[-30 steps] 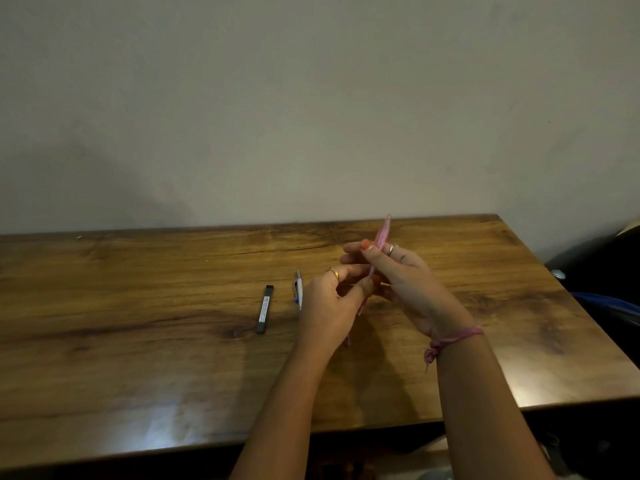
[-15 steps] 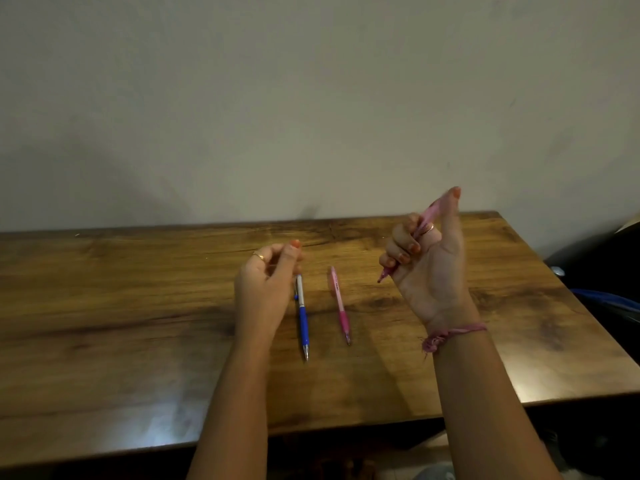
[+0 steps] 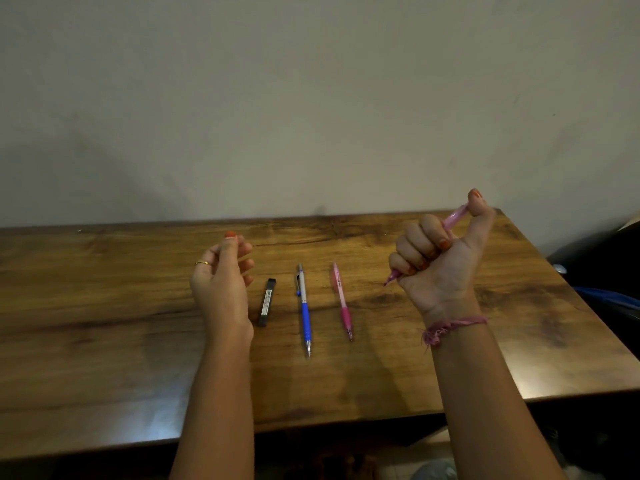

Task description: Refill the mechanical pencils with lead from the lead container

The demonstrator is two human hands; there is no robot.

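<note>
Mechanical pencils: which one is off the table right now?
The pale pink mechanical pencil gripped in the right hand; the blue-grip pencil and the darker pink-grip pencil lie on the wooden table.

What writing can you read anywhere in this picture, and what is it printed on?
No text here can be read.
Black lead container: a white label with print, too small and blurred to read.
Pink pencil on the table: a dark mark on the barrel, illegible.
Blue pencil: no print visible.
</note>
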